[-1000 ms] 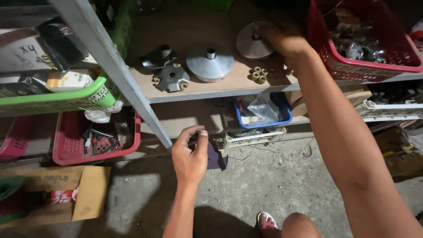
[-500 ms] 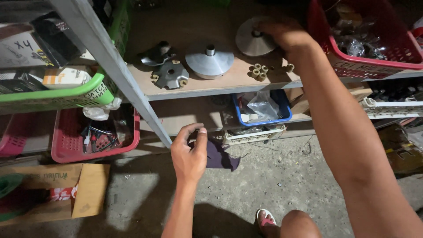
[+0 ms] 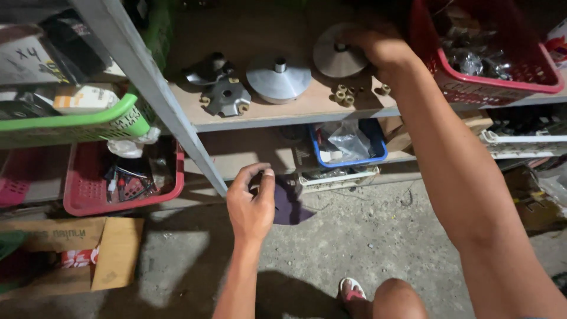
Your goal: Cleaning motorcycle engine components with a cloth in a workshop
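My right hand [image 3: 378,50] reaches up to the wooden shelf [image 3: 283,109] and grips the edge of a round metal disc [image 3: 335,56] that stands tilted at the back. Small brass rollers [image 3: 344,94] lie just below it. My left hand [image 3: 251,204] hangs lower, in front of the shelf's edge, pinching a dark purple cloth [image 3: 289,204]. On the shelf to the left rest a cone-shaped metal pulley face [image 3: 279,78] and a grey star-shaped plate [image 3: 225,98].
A grey slanted post [image 3: 153,94] crosses in front of the shelf. A red basket [image 3: 490,59] of metal parts sits at right, a green basket [image 3: 77,121] at left, a red tray [image 3: 118,177] and a blue tray [image 3: 348,145] lower down. A cardboard box [image 3: 77,248] lies on the concrete floor.
My left hand with the cloth has dropped slightly and drifted right. My right hand stays on the disc, which sits a little lower in view.
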